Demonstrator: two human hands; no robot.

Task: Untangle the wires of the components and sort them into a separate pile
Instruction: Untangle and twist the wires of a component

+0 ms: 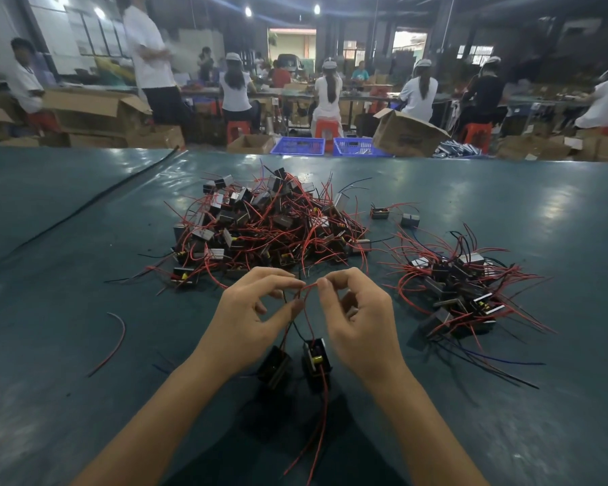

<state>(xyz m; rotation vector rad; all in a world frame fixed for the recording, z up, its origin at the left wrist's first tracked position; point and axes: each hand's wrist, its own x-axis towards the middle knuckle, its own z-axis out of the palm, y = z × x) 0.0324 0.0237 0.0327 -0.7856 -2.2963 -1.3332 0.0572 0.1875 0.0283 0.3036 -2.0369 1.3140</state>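
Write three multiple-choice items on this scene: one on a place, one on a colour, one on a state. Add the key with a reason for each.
1. Seen from the big pile, the smaller pile lies: A. left B. right C. on top
2. Most wires are: A. red B. white C. green
3. The left hand and right hand: A. lie flat B. hold a box C. pinch the held wires

Key: 1 B, it sits toward the right side of the table; 2 A, red strands fill both piles; 3 C, both pinch thin wires above two components.
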